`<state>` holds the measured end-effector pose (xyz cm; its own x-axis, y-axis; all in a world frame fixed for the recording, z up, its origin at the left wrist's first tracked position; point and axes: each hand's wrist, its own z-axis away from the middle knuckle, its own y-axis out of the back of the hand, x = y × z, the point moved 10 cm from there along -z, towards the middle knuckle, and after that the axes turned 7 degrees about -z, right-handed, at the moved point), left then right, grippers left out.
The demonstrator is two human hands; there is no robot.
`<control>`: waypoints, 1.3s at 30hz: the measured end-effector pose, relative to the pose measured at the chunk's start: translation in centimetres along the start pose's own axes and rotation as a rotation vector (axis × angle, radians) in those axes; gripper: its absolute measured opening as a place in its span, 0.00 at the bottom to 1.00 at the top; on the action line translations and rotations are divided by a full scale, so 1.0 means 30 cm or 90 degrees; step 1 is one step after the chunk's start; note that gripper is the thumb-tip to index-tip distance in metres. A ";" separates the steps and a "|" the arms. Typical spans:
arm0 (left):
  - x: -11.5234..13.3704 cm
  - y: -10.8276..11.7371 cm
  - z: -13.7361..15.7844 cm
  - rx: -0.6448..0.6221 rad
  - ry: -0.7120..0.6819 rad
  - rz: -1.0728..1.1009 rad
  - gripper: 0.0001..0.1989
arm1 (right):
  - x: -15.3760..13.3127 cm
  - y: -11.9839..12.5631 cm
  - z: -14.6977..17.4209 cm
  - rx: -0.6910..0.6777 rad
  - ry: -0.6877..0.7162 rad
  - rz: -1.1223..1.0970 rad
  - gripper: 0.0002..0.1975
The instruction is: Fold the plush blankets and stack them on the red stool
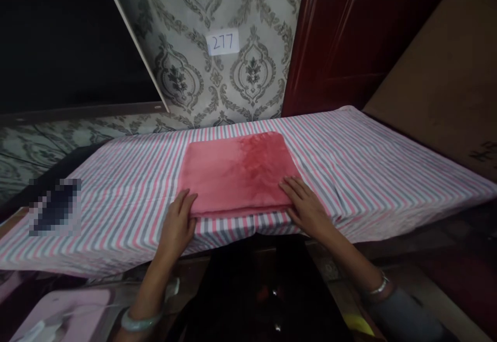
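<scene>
A folded pink cloth (221, 176) with a darker red patch on its right side lies flat on a striped sheet. My left hand (178, 223) rests at its near left corner, fingers along the left edge and thumb by the front edge. On the near right corner lies my right hand (305, 204), its fingers stretched over the top and its thumb low at the front edge. Neither hand lifts the cloth. The undersides of both hands are hidden.
The striped sheet (128, 176) covers the table and hangs over its front edge. A dark screen (70, 41) stands at the back left, and a large cardboard box (446, 77) at the right. A pink plastic item (77, 311) sits low at the left.
</scene>
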<state>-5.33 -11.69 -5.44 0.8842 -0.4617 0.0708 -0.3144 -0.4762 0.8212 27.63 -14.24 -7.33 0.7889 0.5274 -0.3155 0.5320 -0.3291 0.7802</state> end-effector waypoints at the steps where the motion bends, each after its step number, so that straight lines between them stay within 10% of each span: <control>1: -0.004 0.005 0.002 0.009 0.002 -0.001 0.29 | 0.002 -0.002 -0.003 0.011 0.005 -0.005 0.38; 31: -0.031 0.034 0.030 0.107 -0.005 -0.105 0.26 | 0.089 -0.019 0.061 0.158 -0.133 -0.075 0.46; 39: 0.410 0.030 -0.132 0.056 -0.195 -0.036 0.34 | 0.110 0.037 0.079 0.213 -0.167 -0.094 0.39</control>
<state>6.65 -14.83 -1.58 0.7606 -0.6295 -0.1585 -0.3077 -0.5647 0.7658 31.55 -14.71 -8.78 0.7258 0.3858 -0.5696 0.6806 -0.5235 0.5127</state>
